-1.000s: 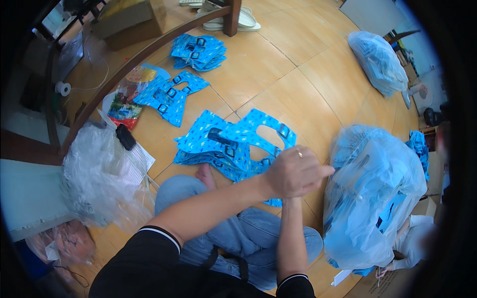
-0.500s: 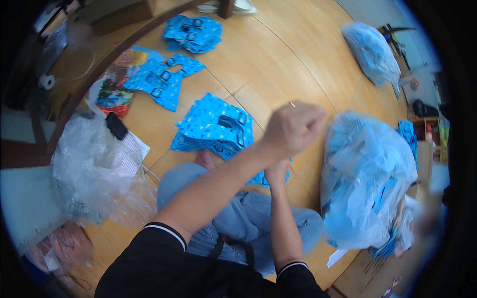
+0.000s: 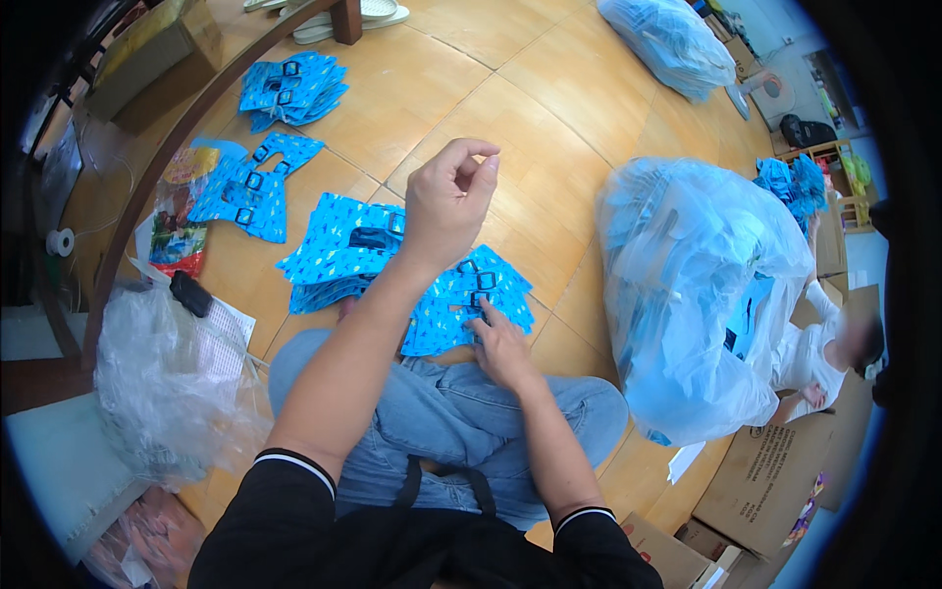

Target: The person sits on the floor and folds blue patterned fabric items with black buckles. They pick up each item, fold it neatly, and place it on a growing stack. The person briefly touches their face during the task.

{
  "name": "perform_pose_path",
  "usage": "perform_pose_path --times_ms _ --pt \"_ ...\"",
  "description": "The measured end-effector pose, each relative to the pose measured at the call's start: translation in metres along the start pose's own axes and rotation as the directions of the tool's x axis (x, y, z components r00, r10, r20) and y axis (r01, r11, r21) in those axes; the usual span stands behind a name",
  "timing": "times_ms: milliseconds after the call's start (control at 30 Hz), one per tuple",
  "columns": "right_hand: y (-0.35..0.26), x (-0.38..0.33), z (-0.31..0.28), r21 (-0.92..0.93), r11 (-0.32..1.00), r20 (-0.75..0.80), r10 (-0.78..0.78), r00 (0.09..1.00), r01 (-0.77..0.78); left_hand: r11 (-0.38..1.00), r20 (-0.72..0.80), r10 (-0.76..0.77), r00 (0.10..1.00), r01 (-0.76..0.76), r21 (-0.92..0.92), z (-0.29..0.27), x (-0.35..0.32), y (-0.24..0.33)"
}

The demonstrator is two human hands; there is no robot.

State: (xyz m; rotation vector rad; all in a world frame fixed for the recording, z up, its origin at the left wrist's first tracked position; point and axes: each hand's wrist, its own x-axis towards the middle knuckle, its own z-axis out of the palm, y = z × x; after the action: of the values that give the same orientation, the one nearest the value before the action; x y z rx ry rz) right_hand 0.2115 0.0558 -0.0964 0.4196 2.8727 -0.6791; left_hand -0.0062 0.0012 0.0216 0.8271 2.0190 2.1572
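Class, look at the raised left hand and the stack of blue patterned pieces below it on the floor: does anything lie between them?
Nothing visible does. The left hand, fingers pinched, hangs in open air above the stack of blue pieces. The right hand rests on a neighbouring blue stack, off to the side.

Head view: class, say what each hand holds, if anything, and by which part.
The left hand is raised with thumb and forefinger pinched; whether anything is between them cannot be told. The right hand grips nothing; its fingers press on the nearest blue fabric piece near its black buckle.
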Motion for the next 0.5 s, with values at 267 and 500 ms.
perform_pose_path --times_ms 267,500 --pt "0.012 0.01 -0.02 0.06 0.998 -0.152 0.044 0.987 -0.035 0.999 0.011 -0.04 0.999 0.04 0.009 0.0 0.003 -0.005" --pt "0.022 0.057 -0.007 -0.181 0.982 -0.27 -0.005 0.963 -0.046 0.994 0.081 -0.098 0.992 0.093 0.064 -0.006 0.006 -0.016"
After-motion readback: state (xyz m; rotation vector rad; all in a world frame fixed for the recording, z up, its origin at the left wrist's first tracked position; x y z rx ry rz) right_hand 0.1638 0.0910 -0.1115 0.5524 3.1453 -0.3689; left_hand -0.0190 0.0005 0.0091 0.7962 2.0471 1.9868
